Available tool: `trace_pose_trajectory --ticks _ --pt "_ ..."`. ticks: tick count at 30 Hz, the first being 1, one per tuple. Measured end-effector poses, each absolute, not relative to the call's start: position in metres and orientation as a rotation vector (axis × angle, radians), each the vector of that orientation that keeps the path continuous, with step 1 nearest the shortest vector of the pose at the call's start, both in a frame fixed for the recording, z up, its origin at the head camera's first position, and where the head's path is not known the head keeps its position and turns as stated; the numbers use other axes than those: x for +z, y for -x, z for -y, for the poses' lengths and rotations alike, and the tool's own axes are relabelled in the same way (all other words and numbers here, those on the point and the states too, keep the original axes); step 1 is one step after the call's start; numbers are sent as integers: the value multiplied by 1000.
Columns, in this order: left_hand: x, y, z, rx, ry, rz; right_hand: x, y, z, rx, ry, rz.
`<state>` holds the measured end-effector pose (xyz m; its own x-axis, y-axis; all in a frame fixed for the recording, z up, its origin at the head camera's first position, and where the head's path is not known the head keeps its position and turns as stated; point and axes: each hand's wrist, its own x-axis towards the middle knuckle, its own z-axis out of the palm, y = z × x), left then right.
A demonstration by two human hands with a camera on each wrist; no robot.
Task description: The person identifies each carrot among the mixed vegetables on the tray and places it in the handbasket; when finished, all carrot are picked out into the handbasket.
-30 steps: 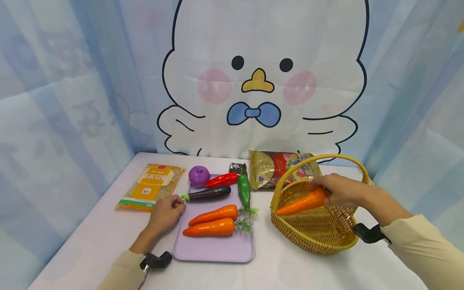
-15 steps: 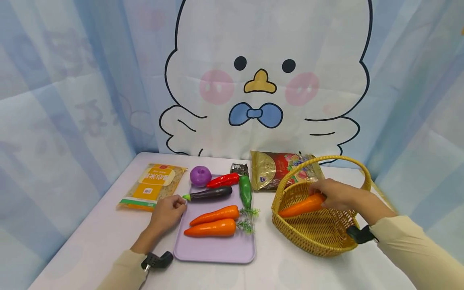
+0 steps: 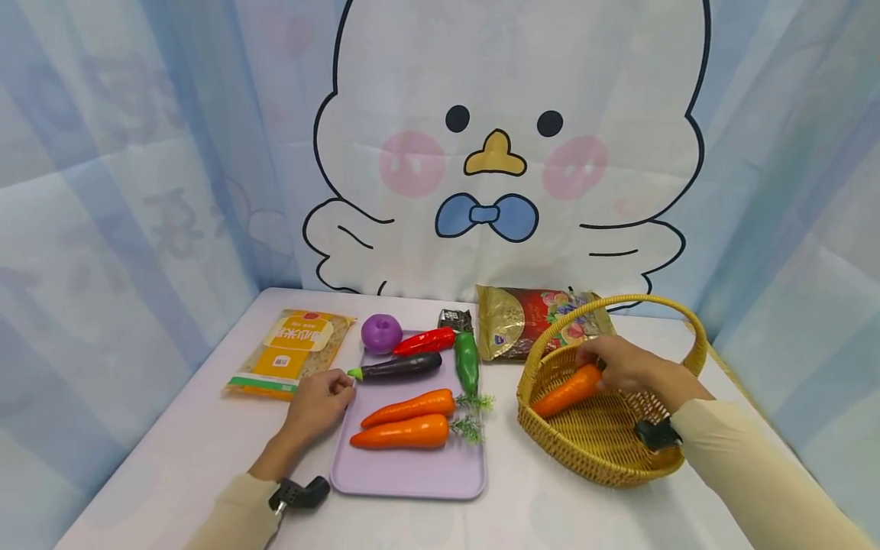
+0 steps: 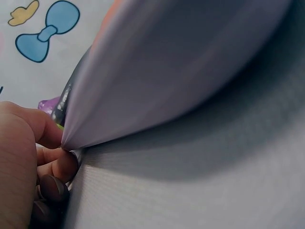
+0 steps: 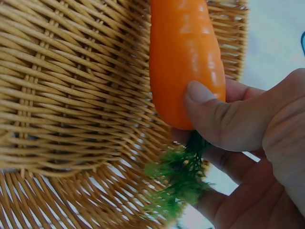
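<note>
My right hand (image 3: 612, 363) grips an orange carrot (image 3: 567, 391) by its thick end, inside the wicker basket (image 3: 574, 454). In the right wrist view the thumb lies along the carrot (image 5: 186, 62), and its green leafy top (image 5: 178, 179) hangs between the fingers. The carrot's tip points left at the basket's inner wall. My left hand (image 3: 319, 401) pinches the left rim of a lilac tray (image 3: 406, 477). Two more carrots (image 3: 406, 433) lie on that tray, below a dark eggplant (image 3: 402, 367), a red pepper (image 3: 425, 341) and a green pepper (image 3: 466, 363).
A purple onion-like ball (image 3: 381, 334) sits at the tray's back left corner. Left of the tray lies an orange-and-clear grain bag (image 3: 292, 351). A small black packet (image 3: 455, 320) and a gold-and-red bag (image 3: 529, 325) lie at the back. The basket's handle (image 3: 635, 299) arches up behind the right hand.
My right hand has lowered the carrot deeper into the basket and drawn slightly left, its tip tilting further down. The left hand keeps its place at the tray rim.
</note>
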<state>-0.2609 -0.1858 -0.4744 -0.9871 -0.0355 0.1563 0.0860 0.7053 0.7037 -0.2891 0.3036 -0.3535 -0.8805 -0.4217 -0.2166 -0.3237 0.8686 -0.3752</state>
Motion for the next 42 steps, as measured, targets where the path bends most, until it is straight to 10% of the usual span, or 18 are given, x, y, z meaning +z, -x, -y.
trace_pose_trajectory --ticks 42 --pt "-476 261 186 -1139 27 2761 -368 286 -294 -222 429 -3012"
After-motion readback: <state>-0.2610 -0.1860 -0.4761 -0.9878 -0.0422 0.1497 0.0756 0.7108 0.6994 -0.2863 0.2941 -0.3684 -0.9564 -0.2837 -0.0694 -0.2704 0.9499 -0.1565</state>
